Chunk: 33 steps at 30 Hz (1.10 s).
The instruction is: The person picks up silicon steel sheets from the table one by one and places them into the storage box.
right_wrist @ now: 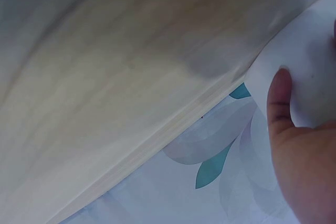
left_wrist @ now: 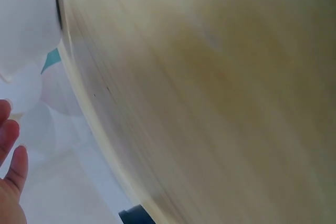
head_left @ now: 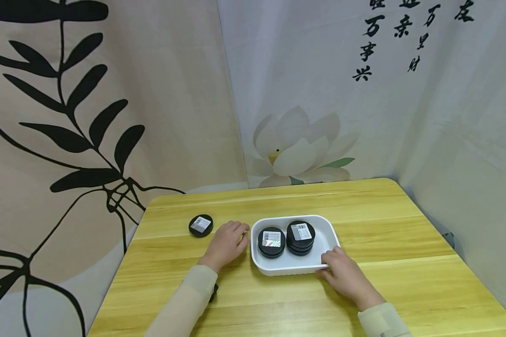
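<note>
While right hand (head_left: 341, 274) grips tray (head_left: 295, 269) | left hand (head_left: 227, 243) rests relaxed, empty

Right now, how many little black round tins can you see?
At least 3: one tin alone on the table left of the left hand, two in the white tray: left tin, right tin, which looks stacked, maybe hiding more.
</note>
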Motion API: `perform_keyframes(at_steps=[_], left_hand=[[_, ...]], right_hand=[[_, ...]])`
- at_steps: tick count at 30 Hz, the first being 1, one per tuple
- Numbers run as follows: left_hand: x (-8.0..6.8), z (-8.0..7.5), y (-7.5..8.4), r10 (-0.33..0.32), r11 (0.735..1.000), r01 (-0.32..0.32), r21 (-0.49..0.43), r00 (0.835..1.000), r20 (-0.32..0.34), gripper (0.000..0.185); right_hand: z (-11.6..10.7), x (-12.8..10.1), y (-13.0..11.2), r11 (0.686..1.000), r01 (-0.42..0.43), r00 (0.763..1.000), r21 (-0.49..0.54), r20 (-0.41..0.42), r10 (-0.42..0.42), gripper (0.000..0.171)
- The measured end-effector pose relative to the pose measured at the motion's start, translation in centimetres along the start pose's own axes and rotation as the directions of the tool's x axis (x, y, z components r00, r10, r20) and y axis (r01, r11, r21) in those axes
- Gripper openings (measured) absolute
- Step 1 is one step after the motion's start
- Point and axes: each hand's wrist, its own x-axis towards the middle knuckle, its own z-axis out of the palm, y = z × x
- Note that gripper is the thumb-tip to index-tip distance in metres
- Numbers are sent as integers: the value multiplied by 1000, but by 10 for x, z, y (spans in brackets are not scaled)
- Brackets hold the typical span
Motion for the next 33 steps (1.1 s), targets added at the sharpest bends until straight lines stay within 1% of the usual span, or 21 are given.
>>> perform_keyframes(at_steps=[6, 10, 14, 18, 25, 33], left_hand=[[-2, -2, -5, -34, 999, 32, 33, 997, 71, 15], [-4, -3, -8, -38, 998, 33, 53, 996, 80, 15], [-5, -4, -10, -44, 998, 39, 55, 995, 87, 14], [-6, -5, -13, -60, 996, 53, 65, 993, 105, 15], [-9, -4, -19, -85, 994, 74, 84, 988, 131, 15], [-11, -4, -28, -116, 991, 103, 89, 981, 157, 17]], right_hand=[[0, 0, 1, 1000, 3, 1000, -4, -7, -3, 34], [0, -1, 0, 1000, 13, 999, -2, -35, -13, 35], [0, -1, 0, 1000, 26, 998, -3, -55, -26, 36], [0, -1, 0, 1000, 21, 999, -2, -47, -21, 36], [0, 0, -1, 1000, 2, 1000, 1, -10, -2, 34], [-2, 0, -2, 1000, 14, 999, -2, -32, -15, 34]])
